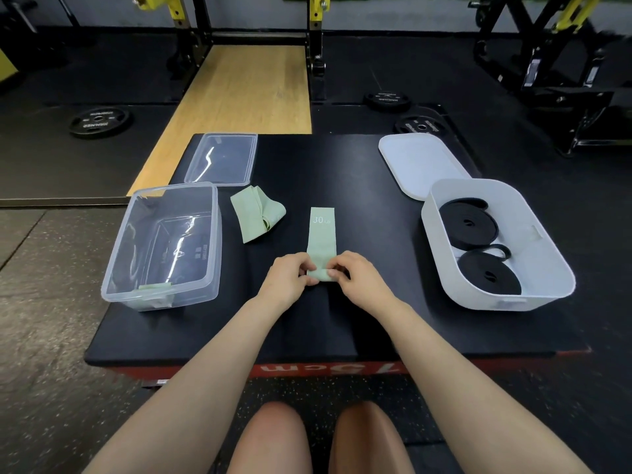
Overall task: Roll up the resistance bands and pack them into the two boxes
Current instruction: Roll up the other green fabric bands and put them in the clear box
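The person sits at the near edge of the black tabletop point(359, 186) with both hands together over a pale green band point(321, 234) marked "30 LB". The band lies flat in a straight strip, its long axis running directly away from the person, near end under the fingers and far end pointing toward the back of the tabletop. The left hand point(290, 277) pinches the left side of the near end and the right hand point(355, 277) pinches the right side, fingers curled over a small fold or first turn of the roll there. Both hands are equally close to it; neither has to reach.

So the roll, as I judge it, has to travel forward along the strip, away from the body, with the unrolled length lying dead ahead of the knuckles. The turn looks only just begun, since nearly the whole strip is still flat.

A second green band point(256, 213) lies loosely crumpled just left of the strip, set at a slant, near the clear box point(160, 244). That box stands to the left of the hands, with something green against its near wall. Its clear lid point(222, 159) lies behind it. To the right, well apart, the white box point(496, 244) holds two coiled black bands point(478, 241), its white lid point(417, 162) beside it.
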Tool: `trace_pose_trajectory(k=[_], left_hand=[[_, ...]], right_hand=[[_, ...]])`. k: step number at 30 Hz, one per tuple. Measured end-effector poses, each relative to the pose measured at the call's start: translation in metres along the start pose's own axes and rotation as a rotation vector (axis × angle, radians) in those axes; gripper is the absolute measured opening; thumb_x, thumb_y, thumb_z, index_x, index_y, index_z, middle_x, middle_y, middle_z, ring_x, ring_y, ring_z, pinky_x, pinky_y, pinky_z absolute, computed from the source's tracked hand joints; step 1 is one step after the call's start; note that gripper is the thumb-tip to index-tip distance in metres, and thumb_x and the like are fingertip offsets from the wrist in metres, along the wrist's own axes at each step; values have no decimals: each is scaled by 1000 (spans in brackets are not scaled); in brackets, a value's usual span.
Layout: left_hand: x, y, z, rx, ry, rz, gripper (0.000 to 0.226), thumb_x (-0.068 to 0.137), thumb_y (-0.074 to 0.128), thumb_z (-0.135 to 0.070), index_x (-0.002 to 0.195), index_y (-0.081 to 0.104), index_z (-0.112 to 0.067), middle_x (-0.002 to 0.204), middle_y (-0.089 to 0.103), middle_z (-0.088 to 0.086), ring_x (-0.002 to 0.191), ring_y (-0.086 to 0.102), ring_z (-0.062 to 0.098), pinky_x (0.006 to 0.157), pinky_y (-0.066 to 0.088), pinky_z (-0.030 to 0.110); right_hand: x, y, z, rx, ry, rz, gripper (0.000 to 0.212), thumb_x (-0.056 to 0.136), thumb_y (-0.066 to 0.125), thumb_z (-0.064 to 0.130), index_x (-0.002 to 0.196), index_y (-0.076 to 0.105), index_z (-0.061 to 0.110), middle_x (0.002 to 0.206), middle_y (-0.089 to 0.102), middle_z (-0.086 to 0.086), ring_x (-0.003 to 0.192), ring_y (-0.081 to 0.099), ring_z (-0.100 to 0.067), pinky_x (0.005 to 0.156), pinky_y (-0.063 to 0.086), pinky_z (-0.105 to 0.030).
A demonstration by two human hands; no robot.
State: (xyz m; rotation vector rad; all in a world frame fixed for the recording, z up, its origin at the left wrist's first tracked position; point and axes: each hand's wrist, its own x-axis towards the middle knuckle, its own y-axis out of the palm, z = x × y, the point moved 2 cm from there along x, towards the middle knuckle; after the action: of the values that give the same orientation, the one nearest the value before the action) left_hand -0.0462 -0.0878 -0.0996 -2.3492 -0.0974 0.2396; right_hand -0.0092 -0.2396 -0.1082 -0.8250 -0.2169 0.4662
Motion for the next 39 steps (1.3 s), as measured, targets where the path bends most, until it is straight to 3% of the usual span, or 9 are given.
trace_pose_trajectory(k=[6,12,17,23,28,34,39], left_hand=[[-21,-1,-3,27,-22,96,16,78,74,-11,92,65,-12,88,58,0,80,55,14,67,39,18],[-34,0,-3,71,-42,153,18,76,77,-14,91,67,-14,86,59,0,80,57,16,75,48,26],[-36,3,-6,10,-54,121,13,78,74,-12,90,68,-12,97,62,5,77,62,19,76,57,34],[-38,5,-6,17,-51,33,13,84,68,-16,96,70,-14,90,58,-3,87,55,14,77,45,24],[-34,8,-5,-57,-92,-10,4,86,65,-15,87,61,-18,86,58,-2,84,54,14,67,39,20],[-19,9,-7,-34,-74,-39,10,90,60,-14,95,68,-10,101,56,2,91,56,17,79,42,23],[-7,11,-8,3,-34,-42,20,92,57,-11,110,66,-6,112,55,5,105,56,19,86,41,20]], right_hand=[[-28,0,5,18,-19,4,13,93,56,13,97,68,9,92,52,8,91,47,-10,78,30,-16],[-46,-4,9,28,40,92,15,93,57,19,99,69,12,99,58,-1,91,53,-13,79,36,-18],[-54,1,12,32,25,-63,11,91,60,19,99,67,15,93,52,9,86,51,-9,79,41,-21],[-63,8,10,-122,-74,-121,23,89,63,27,110,65,17,107,58,8,102,50,-11,84,46,-28],[-59,8,8,-138,-43,-155,25,92,60,25,116,62,19,115,59,8,109,49,-11,86,43,-25],[-52,6,9,-186,-124,-183,23,91,60,23,113,64,16,114,58,7,107,49,-12,83,48,-28],[-49,9,6,-197,-121,-185,26,92,60,23,117,64,15,113,57,7,108,48,-11,80,44,-22]])
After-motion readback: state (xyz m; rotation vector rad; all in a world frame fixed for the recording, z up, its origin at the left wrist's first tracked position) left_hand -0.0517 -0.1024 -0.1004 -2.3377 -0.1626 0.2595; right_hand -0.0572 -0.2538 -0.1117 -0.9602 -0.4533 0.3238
